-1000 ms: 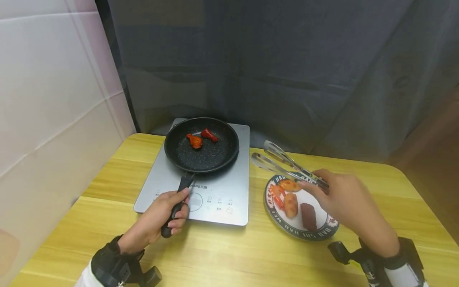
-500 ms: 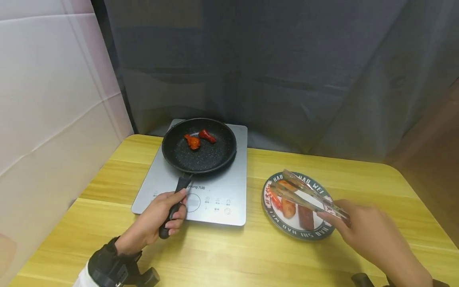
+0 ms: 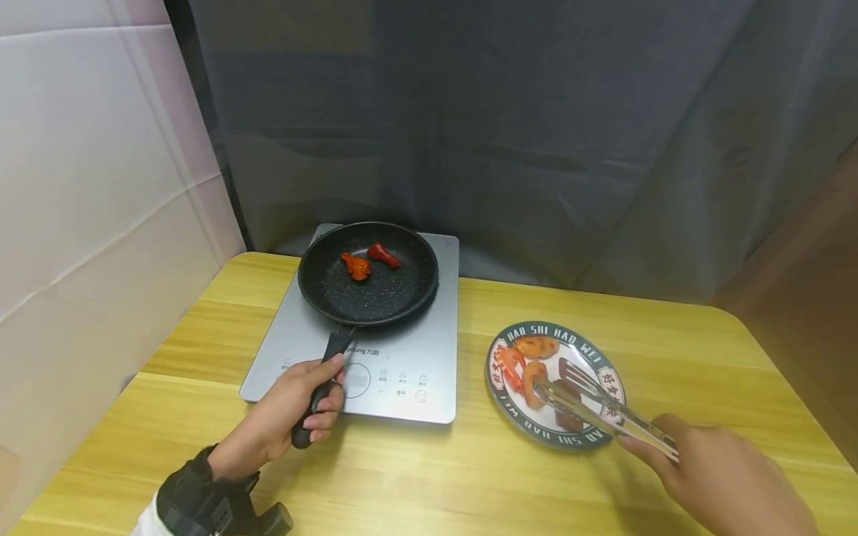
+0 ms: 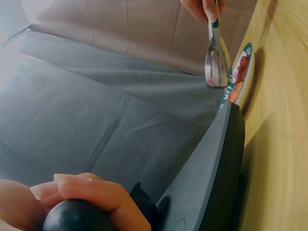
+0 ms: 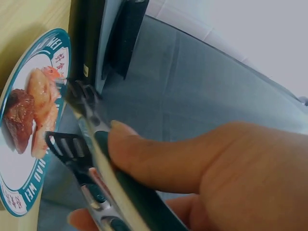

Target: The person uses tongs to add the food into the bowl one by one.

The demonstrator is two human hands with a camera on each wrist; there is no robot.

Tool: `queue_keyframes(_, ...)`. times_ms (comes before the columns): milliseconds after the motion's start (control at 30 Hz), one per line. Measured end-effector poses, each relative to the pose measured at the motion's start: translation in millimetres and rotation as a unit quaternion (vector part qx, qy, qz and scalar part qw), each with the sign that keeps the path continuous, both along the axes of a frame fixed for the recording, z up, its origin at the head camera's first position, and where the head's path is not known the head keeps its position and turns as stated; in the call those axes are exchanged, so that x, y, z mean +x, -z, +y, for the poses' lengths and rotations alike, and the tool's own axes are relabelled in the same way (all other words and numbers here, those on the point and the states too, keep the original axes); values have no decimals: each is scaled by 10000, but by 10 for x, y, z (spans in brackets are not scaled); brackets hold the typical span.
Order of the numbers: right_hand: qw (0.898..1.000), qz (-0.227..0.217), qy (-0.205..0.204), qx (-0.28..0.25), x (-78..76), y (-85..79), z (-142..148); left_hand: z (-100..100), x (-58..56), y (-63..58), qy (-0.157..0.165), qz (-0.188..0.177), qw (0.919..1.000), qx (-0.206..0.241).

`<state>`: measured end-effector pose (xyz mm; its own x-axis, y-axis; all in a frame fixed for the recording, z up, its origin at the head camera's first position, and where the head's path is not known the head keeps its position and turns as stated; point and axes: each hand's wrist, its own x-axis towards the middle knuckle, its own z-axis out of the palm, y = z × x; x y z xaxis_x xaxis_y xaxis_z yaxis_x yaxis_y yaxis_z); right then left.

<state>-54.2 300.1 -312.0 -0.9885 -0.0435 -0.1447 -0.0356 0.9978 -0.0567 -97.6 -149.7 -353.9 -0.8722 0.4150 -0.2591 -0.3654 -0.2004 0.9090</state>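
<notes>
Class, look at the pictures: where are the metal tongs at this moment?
In the head view, the metal tongs are at the right, held in the right hand, with their tips over the food plate, right of the cooktop.

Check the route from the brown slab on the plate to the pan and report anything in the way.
Only low things visibly: the other food pieces beside the brown slab, then the plate rim and the pan rim. The left hand sits nearer the person, off that line.
</notes>
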Motion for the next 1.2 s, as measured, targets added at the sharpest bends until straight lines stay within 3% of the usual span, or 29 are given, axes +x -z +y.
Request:
queue_keyframes(167,9995,-231,119,153,25,6,39,-1,-5,-3,29,-12,10000,31)
queue_keyframes(533,9988,-241,164,397,66,51,114,6,0,-8,5,-41,10000,43)
queue_keyframes(800,9975,-477,446,256,66,16,83,5,-4,-14,30,-55,10000,52)
queue_keyframes(1200,9985,-112,530,35,37,63,74,9,-10,2,72,-9,10000,36)
